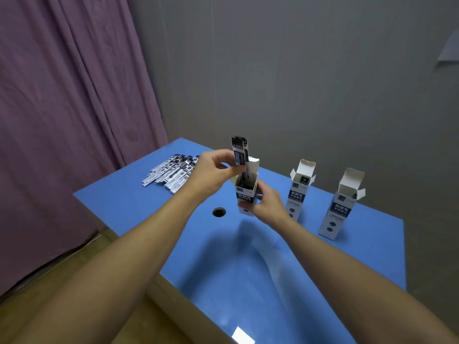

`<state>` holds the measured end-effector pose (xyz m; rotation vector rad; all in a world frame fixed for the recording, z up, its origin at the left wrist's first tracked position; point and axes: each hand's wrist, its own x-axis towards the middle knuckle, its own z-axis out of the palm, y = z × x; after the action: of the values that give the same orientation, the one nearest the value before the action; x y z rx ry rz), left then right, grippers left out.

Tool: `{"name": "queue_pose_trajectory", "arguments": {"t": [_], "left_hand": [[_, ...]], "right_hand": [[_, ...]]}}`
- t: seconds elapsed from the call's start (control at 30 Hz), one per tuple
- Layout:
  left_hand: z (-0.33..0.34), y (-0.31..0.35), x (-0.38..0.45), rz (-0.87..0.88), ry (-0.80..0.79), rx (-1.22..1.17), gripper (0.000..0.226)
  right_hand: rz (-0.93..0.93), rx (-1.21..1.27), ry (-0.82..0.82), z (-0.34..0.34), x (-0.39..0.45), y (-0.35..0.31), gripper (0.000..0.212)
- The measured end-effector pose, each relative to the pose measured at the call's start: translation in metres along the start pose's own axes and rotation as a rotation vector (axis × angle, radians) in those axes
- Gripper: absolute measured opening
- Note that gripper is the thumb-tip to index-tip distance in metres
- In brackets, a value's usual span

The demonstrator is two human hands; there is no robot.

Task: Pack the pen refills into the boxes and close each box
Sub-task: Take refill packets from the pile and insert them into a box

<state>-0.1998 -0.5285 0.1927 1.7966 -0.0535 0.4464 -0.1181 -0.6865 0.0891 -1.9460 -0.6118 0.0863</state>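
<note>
Grey wall and purple curtain back our blue tabletop [273, 269]. Our left hand [213, 170] pinches a few pen refills [239, 151] upright, their lower ends inside the open box [246, 192] that our right hand [267, 204] grips to steady it. Two more open boxes [296, 192] stand right; the loose refill pile [171, 172] lies far left. Bare tabletop nearer us leaves room to move.

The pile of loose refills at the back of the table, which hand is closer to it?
Left. The left hand is just right of the refill pile, holding refills over the box. The right hand grips that box, farther right.
</note>
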Motion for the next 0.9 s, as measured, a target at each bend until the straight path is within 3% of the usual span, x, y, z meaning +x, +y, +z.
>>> {"name": "queue_pose_trajectory", "arguments": {"t": [0.3, 0.47, 0.63, 0.9], "left_hand": [[0.015, -0.025, 0.01, -0.048, 0.036, 0.404, 0.016], [0.017, -0.024, 0.015, -0.065, 0.046, 0.364, 0.018], [0.018, -0.017, 0.013, -0.101, -0.021, 0.423, 0.034], [0.019, -0.019, 0.01, -0.135, -0.082, 0.425, 0.035]], "right_hand": [[0.028, -0.025, -0.019, -0.003, -0.001, 0.003, 0.049], [0.037, -0.025, -0.029, -0.005, -0.003, 0.006, 0.047], [0.043, -0.041, -0.034, -0.007, -0.004, 0.005, 0.048], [0.065, -0.036, -0.03, -0.011, -0.005, 0.007, 0.045]]}}
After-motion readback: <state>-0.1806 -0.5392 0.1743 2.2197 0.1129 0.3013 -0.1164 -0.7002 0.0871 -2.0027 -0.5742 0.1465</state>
